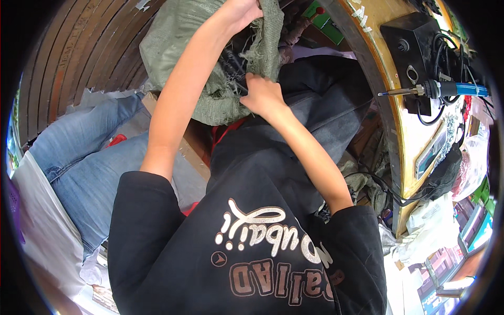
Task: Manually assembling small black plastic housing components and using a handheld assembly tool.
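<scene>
Head cam: scruffy sack point(170, 52) bulged left of right hand point(264, 95)
Right clutched the frayed edge point(218, 107); left hand point(242, 14) gripped its rim point(271, 39)

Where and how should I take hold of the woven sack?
Probably by the folded rim right of the opening of the woven sack, coming from the right: it makes a thick band between the left hand and the right hand. Its inner edge is frayed, so take the whole fold.

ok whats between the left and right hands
In the head view, a frayed edge of the grey-green sack lies between the left hand and the right hand.
</scene>
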Available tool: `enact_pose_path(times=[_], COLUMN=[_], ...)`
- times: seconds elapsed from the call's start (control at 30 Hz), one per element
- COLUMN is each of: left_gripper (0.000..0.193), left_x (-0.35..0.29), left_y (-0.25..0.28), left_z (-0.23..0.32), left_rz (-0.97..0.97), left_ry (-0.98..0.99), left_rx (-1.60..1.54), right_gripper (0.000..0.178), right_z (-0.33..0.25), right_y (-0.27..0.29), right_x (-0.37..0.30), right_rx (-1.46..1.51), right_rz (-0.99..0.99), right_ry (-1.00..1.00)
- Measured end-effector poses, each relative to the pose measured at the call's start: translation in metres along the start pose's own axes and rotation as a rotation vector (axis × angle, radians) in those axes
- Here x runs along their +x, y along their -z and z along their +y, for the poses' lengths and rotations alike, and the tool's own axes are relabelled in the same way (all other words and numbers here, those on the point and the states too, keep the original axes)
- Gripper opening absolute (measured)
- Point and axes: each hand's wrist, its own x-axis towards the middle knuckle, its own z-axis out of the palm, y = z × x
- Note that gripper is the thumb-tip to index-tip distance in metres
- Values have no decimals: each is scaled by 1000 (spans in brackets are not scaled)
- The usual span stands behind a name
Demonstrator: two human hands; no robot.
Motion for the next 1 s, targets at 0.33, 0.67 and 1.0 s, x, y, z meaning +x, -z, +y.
enact_pose_path(times=[0.33, 0.67, 1.0], left_gripper=[70, 30, 50], left_x=[72, -68, -115], left_y=[187, 111, 109], left_z=[-69, -67, -146], left_rz=[374, -162, -490], left_ry=[-381, -625, -179], left_rx=[847, 956, 246], right_gripper=[59, 54, 76], right_z=[8, -10, -19], right_y=[47, 85, 68], right_x=[-69, -131, -162], right_rx=[-2, 176, 100], right_rz=[303, 694, 796], right_ry=[60, 82, 257])
